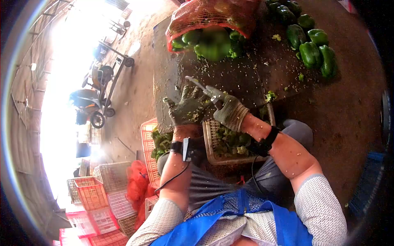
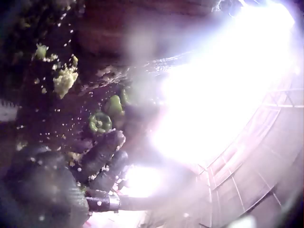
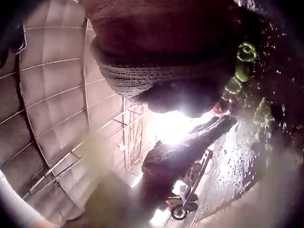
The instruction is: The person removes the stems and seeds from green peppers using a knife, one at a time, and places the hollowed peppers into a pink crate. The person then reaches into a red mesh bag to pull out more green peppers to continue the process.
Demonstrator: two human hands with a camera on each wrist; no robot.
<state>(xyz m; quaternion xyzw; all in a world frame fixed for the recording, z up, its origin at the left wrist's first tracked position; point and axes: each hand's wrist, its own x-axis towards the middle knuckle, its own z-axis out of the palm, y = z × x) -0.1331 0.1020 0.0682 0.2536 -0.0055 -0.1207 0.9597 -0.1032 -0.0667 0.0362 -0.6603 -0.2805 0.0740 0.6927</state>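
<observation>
My left hand (image 1: 186, 107), in a soiled glove, has its fingers spread over the near edge of the dark tabletop (image 1: 172, 65). Beside it to the right, my gloved right hand (image 1: 231, 108) grips a knife (image 1: 198, 84) whose blade points up and left. The left wrist view shows a dark handle with a metal collar (image 2: 113, 203) beside gloved fingers. In the right wrist view the knitted cuff is close to the camera. Beyond both hands, green peppers (image 1: 191, 37) lie in the mouth of a red mesh sack (image 1: 205, 16). No pepper shows in either hand.
More green peppers (image 1: 310, 55) lie at the right. Pale seeds and scraps are scattered on the tabletop. Below its near edge stand a crate of green trimmings (image 1: 210, 153) and an orange crate (image 1: 148, 135). Stacked crates (image 1: 90, 192) and a wheeled cart (image 1: 113, 82) stand left.
</observation>
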